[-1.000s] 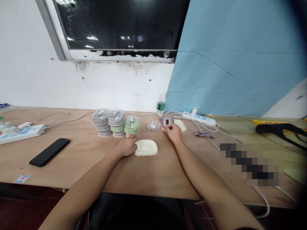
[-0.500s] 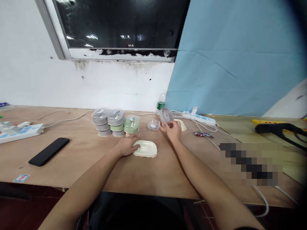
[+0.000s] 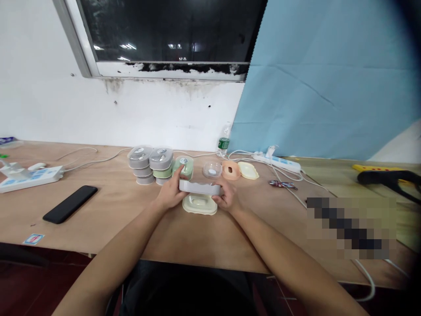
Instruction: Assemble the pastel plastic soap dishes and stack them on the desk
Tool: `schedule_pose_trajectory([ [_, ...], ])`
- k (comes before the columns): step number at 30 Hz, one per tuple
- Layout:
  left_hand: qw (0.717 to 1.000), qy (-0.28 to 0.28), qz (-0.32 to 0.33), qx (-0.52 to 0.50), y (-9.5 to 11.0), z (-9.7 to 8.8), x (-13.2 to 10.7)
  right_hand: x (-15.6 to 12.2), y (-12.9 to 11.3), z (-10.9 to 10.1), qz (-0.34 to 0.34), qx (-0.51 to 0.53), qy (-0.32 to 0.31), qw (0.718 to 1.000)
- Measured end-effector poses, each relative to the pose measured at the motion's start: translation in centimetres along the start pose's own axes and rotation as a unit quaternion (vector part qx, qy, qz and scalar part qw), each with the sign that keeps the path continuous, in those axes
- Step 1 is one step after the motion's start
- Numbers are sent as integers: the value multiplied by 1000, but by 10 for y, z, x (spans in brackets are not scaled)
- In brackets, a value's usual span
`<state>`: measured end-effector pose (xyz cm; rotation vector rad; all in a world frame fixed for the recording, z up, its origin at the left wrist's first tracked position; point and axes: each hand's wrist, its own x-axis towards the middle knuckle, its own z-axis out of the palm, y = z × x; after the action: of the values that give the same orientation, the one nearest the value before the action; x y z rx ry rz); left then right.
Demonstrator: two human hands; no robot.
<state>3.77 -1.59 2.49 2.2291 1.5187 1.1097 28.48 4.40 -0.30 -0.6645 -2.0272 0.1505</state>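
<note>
Both hands grip a shallow grey plastic container part (image 3: 200, 188) with a wavy edge, seen edge-on. My left hand (image 3: 171, 192) is closed round its left end, index finger raised along the corner. At the right end, the fingers and thumb of my right hand (image 3: 228, 196) pinch it. Right below it a cream oval tray-like part (image 3: 199, 205) lies on the table; I cannot tell whether the two touch. Behind my left hand sits a green lidded container (image 3: 186, 164), partly hidden. Two stacks of grey and green containers (image 3: 161, 158) stand to its left.
Toward the back lie a clear lid (image 3: 212, 169), a peach part (image 3: 230, 170) and a cream part (image 3: 248, 170). A bottle (image 3: 224, 142) stands by the wall. Power strips (image 3: 279, 162) with cables lie right and left. A black phone (image 3: 70, 204) rests at left.
My right hand has brought the grey part from the back right to above the cream part. My left hand has left the cream part and taken the grey part's other end.
</note>
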Motion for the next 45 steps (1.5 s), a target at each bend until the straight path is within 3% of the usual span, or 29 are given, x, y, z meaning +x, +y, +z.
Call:
schedule_pose_trajectory([
  [4,998,-3,48,29,-1,-2,1,-2,-8,-6,42,8,-29,999],
  [10,993,-31,-53,97,6,4,2,8,4,-5,96,8,-58,994],
  [19,992,-44,-60,104,5,5,3,18,3,-8,119,-48,-123,984],
  [24,988,-87,-35,119,3,4,5,19,10,-9,174,-17,-224,959],
  [29,979,-154,-15,136,-3,4,6,15,21,-7,172,40,-305,936],
  [33,970,-197,19,137,-5,5,5,11,23,-3,164,27,-296,941],
  [37,969,-201,19,140,-5,4,5,10,23,-1,176,17,-280,943],
  [42,971,-206,5,117,-4,2,4,11,34,5,227,-17,-141,964],
  [45,972,-209,2,109,-2,2,3,13,43,10,266,-42,-114,956],
])
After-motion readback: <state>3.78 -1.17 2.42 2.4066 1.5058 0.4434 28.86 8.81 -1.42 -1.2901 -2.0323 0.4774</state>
